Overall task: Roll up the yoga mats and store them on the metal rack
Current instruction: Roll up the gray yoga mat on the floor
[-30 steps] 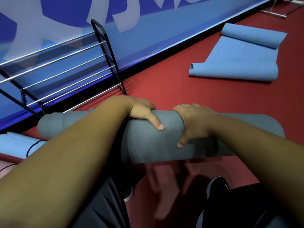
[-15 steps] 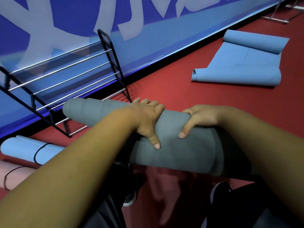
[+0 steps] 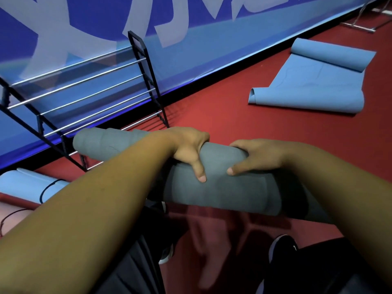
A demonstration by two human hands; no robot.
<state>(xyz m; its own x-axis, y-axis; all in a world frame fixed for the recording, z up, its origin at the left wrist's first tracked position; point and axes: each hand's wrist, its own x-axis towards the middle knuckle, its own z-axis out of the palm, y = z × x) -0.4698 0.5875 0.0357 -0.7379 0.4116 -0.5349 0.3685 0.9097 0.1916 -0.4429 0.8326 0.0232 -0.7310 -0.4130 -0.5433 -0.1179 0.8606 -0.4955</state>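
A rolled grey yoga mat (image 3: 220, 187) is held off the red floor, lying across the middle of the view. My left hand (image 3: 188, 149) grips it from above near its middle, thumb down the near side. My right hand (image 3: 254, 158) grips it just to the right, thumb also on the near side. The roll's left end (image 3: 84, 143) points at the lower rails of the metal rack (image 3: 89, 98), which stands against the blue wall at the left. A light blue mat (image 3: 314, 83) lies partly unrolled on the floor at the far right.
A rolled light blue mat (image 3: 25, 185) with a black strap lies on the floor under the rack's left side, a pink roll (image 3: 10, 217) beside it. My shoes (image 3: 282, 249) and dark trousers fill the bottom. A metal stand base (image 3: 358, 26) sits far right by the wall.
The grey roll has swung and moved left, so its left end now reaches the rack's lower rails. Both hands stayed gripping it and the view has come closer to the rack.
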